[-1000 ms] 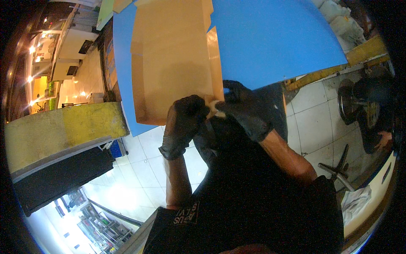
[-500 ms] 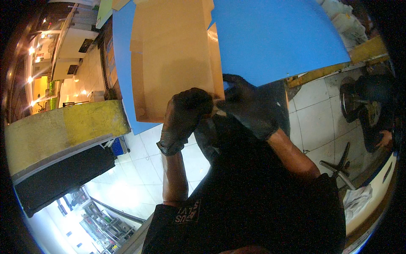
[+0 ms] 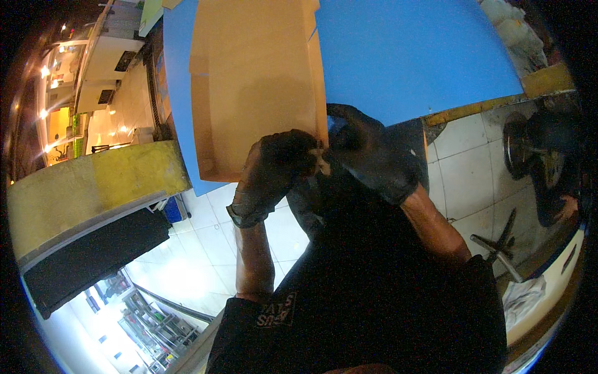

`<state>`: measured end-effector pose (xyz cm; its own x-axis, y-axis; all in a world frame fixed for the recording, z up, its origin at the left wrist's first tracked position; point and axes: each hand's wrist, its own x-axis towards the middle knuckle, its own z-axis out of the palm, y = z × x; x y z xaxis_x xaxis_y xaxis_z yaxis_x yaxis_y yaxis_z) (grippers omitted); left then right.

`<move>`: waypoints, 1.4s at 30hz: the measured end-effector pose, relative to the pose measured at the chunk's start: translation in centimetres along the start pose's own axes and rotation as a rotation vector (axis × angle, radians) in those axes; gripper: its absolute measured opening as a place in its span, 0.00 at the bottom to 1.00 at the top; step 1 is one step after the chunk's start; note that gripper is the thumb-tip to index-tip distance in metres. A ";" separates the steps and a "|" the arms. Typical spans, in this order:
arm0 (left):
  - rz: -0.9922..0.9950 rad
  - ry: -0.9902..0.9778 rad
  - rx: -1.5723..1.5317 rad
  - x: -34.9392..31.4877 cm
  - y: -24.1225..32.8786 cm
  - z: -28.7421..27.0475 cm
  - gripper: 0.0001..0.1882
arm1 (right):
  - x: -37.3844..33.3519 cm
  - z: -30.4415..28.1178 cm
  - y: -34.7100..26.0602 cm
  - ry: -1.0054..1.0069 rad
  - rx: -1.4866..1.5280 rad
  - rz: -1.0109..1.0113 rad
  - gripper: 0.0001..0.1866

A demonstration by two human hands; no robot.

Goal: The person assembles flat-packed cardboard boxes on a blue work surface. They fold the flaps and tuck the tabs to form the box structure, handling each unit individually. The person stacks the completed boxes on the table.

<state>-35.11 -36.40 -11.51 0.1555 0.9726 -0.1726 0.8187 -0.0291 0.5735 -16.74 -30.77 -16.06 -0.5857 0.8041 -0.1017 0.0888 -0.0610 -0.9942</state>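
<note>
Although shadow falls across its near part in the head view, an open tan cardboard box [image 3: 255, 50] is plain to see, lying on a blue counter [image 3: 423, 56] with its long sides running away from the person. At the box's near right corner, the left hand [image 3: 271, 168], in a black glove, has its fingers curled in narrow; just outside that same corner, the right hand [image 3: 377, 159], gloved alike, bends its fingers in toward the left one's fingertips. A small tan piece [image 3: 322, 163] shows between the two hands, right by the corner; dark gloves and poor light hide whether either hand has hold of it, so I cannot tell. Left of the box and nearer the person is a yellow ledge [image 3: 137, 171], with a black panel [image 3: 93, 255] below it. Well to the right of the box, past the counter's edge, are white floor tiles [image 3: 464, 187], and on them a metal-legged base [image 3: 501, 254]
</note>
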 end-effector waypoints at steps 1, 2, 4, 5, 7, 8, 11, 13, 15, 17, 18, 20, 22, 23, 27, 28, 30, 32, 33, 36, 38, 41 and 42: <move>0.018 -0.002 0.010 0.0 -0.2 0.2 0.10 | 0.2 0.1 0.1 -0.004 0.017 0.000 0.30; 0.037 -0.004 0.023 0.0 -0.4 0.2 0.10 | 0.4 0.4 0.0 -0.005 0.035 -0.003 0.29; 0.039 -0.011 0.040 0.2 -0.6 0.2 0.10 | 0.7 0.6 0.0 0.000 0.031 -0.007 0.29; 0.020 -0.015 0.049 0.4 -0.6 0.2 0.10 | 0.9 0.7 0.0 0.007 0.012 -0.011 0.28; -0.003 -0.025 0.078 1.0 -0.4 0.1 0.10 | 1.1 0.8 0.1 0.027 0.000 -0.010 0.28; -0.011 -0.025 0.097 1.3 0.0 0.1 0.10 | 1.2 0.8 0.0 0.034 0.005 -0.006 0.28; -0.065 -0.093 0.283 0.9 -1.6 0.7 0.09 | 1.1 0.9 0.5 0.024 0.034 0.039 0.29; -0.145 -0.018 0.128 0.8 -2.3 0.6 0.09 | 0.7 0.6 0.7 0.022 0.011 0.026 0.29; -0.261 0.175 -0.356 -0.4 -2.0 -0.4 0.08 | 0.3 0.3 0.2 0.022 -0.044 -0.030 0.29; -0.228 0.199 -0.220 -1.1 -1.1 -1.1 0.10 | 0.5 -0.5 -0.5 0.086 -0.052 -0.089 0.30; -0.242 0.200 -0.150 -1.5 0.0 -1.1 0.10 | 0.7 -1.2 -1.0 0.111 -0.060 -0.121 0.30; -0.110 0.265 0.149 -2.7 1.9 -1.0 0.11 | 1.4 -3.4 -1.9 0.167 -0.186 -0.138 0.30; -0.166 0.139 0.315 -4.4 1.2 -1.6 0.11 | 1.8 -5.9 -2.4 0.272 -0.345 -0.182 0.31; -0.183 0.076 0.393 -5.4 0.2 -2.0 0.11 | 1.8 -7.2 -2.4 0.352 -0.445 -0.217 0.31; -0.289 0.039 0.641 -13.4 -4.5 -5.8 0.10 | 1.5 -11.8 -2.4 0.478 -0.909 -0.398 0.32; -0.363 0.067 0.665 -15.0 -6.2 -6.8 0.10 | 1.5 -12.2 -2.4 0.458 -0.943 -0.446 0.32; -0.407 0.163 0.783 -15.9 -6.9 -7.3 0.14 | 1.5 -11.9 -2.4 0.402 -0.968 -0.428 0.35; -0.398 0.320 0.893 -15.1 -5.8 -7.7 0.22 | 1.5 -11.2 -2.5 0.333 -0.953 -0.438 0.36; -0.332 0.369 0.774 -13.4 -4.8 -7.7 0.22 | 1.4 -10.9 -2.7 0.289 -0.937 -0.446 0.35; -0.132 0.431 0.478 -6.8 -1.4 -5.8 0.23 | 1.3 -11.0 -1.5 0.172 -0.980 -0.468 0.33; -0.022 0.346 0.403 -3.3 1.4 -3.8 0.22 | 1.4 -10.5 -1.2 0.156 -1.000 -0.538 0.27; 0.196 0.248 0.305 1.5 1.9 0.6 0.22 | 0.0 -10.5 0.1 0.121 -1.003 -0.414 0.20; 0.177 0.187 0.294 2.0 2.1 1.4 0.22 | -0.4 -10.4 0.1 0.130 -0.971 -0.427 0.18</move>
<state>-32.31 -34.82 -11.82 0.2272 0.9711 0.0727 0.9159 -0.2384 0.3230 -8.08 -24.98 -15.78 -0.6349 0.7076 0.3101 0.5334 0.6919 -0.4866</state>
